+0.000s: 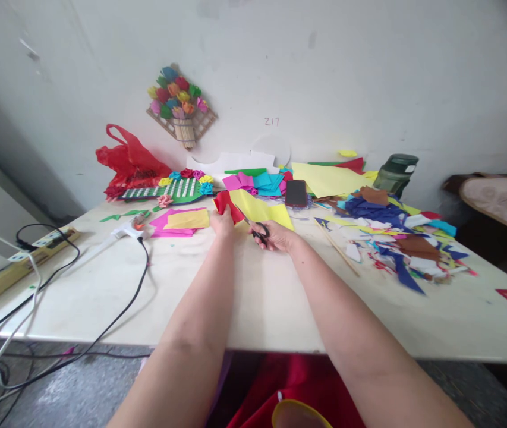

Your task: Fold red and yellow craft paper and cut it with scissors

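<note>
The two hands are a little apart, near each other over the far middle of the desk (266, 315). The left hand (221, 223) is clamped on a piece of red paper (236, 214), with the fingers partly hidden behind it. The right hand (279, 236) grips a pair of scissors (260, 230) by the black handles, and the blades point far and left toward the red paper. How far apart the blades are is too small to tell. A yellow sheet (277, 213) lies just beyond the right hand, beside the red paper.

To the left of the left hand, a tan sheet (189, 220) lies on top of pink sheets (158, 224). Farther left is a white tool (126, 230) with a black cord, near some green scraps (119, 216), and at the left edge a power strip (39, 264) carries plugs.

On the far left of the desk a red plastic bag (135, 157) stands behind a green board (186, 189) edged with paper flowers. Blue sheets (267, 183) lie beyond the hands, with a phone (296, 194) to their right and a large pale yellow sheet (331, 178) behind it.

To the right of the right hand a thin stick (340, 249) lies slantwise beside a heap of paper scraps (418, 245), with a dark green bottle (396, 173) at the heap's far side. A bunch of paper tulips (176, 95) hangs on the wall.
</note>
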`<state>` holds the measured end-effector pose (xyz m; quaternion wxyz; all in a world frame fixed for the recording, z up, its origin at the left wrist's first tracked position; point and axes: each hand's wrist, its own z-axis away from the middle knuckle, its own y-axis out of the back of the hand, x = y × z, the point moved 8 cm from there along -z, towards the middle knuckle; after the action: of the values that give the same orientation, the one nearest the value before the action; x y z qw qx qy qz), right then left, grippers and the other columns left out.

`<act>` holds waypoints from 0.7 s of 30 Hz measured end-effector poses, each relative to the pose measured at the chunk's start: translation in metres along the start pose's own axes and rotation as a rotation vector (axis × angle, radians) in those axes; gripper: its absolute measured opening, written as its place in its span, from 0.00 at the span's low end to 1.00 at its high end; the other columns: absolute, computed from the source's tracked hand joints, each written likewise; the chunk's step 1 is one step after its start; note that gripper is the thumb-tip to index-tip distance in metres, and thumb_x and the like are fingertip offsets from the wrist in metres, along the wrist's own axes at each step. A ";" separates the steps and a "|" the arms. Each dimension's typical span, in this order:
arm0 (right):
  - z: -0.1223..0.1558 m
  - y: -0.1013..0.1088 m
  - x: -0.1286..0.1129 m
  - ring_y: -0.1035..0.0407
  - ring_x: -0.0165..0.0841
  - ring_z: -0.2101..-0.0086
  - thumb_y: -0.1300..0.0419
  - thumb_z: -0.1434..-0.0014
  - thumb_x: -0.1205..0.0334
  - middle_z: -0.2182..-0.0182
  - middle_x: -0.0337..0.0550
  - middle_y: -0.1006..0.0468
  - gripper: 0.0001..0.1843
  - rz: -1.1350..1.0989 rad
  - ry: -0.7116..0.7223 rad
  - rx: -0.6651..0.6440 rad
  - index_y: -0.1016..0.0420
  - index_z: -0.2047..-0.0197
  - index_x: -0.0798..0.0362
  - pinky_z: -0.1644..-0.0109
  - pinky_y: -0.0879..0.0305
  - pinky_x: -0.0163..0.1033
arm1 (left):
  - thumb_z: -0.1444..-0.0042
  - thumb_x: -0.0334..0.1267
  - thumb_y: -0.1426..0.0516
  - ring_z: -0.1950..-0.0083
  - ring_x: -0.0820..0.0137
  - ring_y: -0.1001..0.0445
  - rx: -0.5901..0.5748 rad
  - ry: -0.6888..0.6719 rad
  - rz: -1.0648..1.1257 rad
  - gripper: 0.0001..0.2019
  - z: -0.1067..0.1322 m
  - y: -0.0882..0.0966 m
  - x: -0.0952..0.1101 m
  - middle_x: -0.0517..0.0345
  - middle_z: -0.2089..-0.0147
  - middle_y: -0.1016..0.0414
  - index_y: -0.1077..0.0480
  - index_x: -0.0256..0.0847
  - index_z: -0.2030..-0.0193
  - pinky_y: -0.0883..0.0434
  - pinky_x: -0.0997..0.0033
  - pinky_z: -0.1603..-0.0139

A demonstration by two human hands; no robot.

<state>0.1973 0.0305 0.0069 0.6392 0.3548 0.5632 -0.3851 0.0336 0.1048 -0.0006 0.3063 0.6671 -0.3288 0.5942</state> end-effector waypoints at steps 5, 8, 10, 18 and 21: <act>0.001 -0.001 0.000 0.40 0.20 0.87 0.46 0.42 0.54 0.84 0.33 0.34 0.13 0.004 -0.004 0.007 0.33 0.66 0.58 0.91 0.53 0.25 | 0.54 0.42 0.43 0.67 0.66 0.27 0.004 -0.010 0.019 0.12 -0.002 0.000 -0.001 0.51 0.70 0.27 0.31 0.35 0.66 0.33 0.70 0.67; 0.001 -0.002 0.000 0.40 0.20 0.87 0.45 0.42 0.54 0.84 0.32 0.34 0.14 0.000 -0.005 0.010 0.33 0.66 0.58 0.91 0.52 0.25 | 0.54 0.43 0.43 0.67 0.65 0.27 0.006 -0.016 0.008 0.12 -0.002 0.000 -0.001 0.51 0.70 0.27 0.31 0.35 0.66 0.33 0.70 0.66; 0.001 -0.002 -0.001 0.40 0.20 0.87 0.45 0.42 0.54 0.84 0.32 0.34 0.13 -0.001 -0.002 0.008 0.34 0.66 0.58 0.91 0.52 0.25 | 0.53 0.43 0.44 0.67 0.65 0.27 0.005 -0.022 0.003 0.13 -0.002 0.000 0.000 0.51 0.70 0.27 0.31 0.35 0.66 0.33 0.69 0.66; -0.002 0.000 0.005 0.38 0.22 0.86 0.45 0.44 0.49 0.83 0.33 0.33 0.17 -0.029 -0.009 -0.025 0.34 0.65 0.57 0.91 0.50 0.26 | 0.54 0.43 0.44 0.69 0.66 0.27 0.002 -0.023 -0.015 0.12 0.001 0.001 0.002 0.51 0.71 0.28 0.31 0.35 0.68 0.33 0.70 0.69; -0.004 0.001 0.007 0.37 0.23 0.86 0.44 0.44 0.47 0.82 0.34 0.33 0.19 -0.044 -0.006 -0.034 0.34 0.65 0.57 0.91 0.48 0.26 | 0.54 0.43 0.44 0.70 0.67 0.28 -0.004 -0.035 -0.014 0.12 0.004 0.001 0.005 0.52 0.72 0.28 0.31 0.35 0.68 0.34 0.70 0.69</act>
<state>0.1968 0.0338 -0.0007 0.6382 0.3304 0.5754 -0.3905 0.0355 0.1008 0.0040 0.3060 0.6790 -0.3308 0.5795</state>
